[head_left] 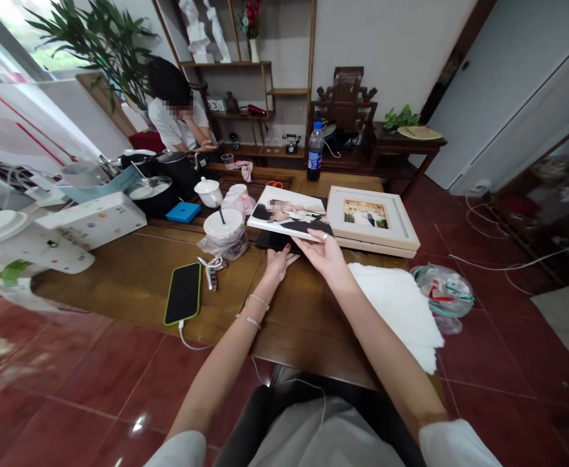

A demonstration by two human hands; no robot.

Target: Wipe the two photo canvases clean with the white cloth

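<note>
On the brown worktop [289,318], a ragged-edged white sheet [394,308] lies at the photo panel's 4 o'clock; the left hand [277,261] meets a flat black piece [273,240], grip unclear; the right hand [320,251] holds the smooth, rectangular photo panel [291,217], 12 o'clock from the wearer, photo up, long axis 9 to 3; a pale boxy frame [403,230] sits at its 3 o'clock.

R hand [322,251] held the near edge of the photo panel [303,217], over a black flat item [274,240]; L hand [277,262] was at that item's edge, exact contact unclear. Framed pic [366,214] lay just to the R, w/ white sheet [394,308] nearer the wearer. Phone [183,295] w/ cable lay on table [104,266], L side. Bottle [315,152] stood nr far edge; 2nd person [170,123] sat beyond.
</note>
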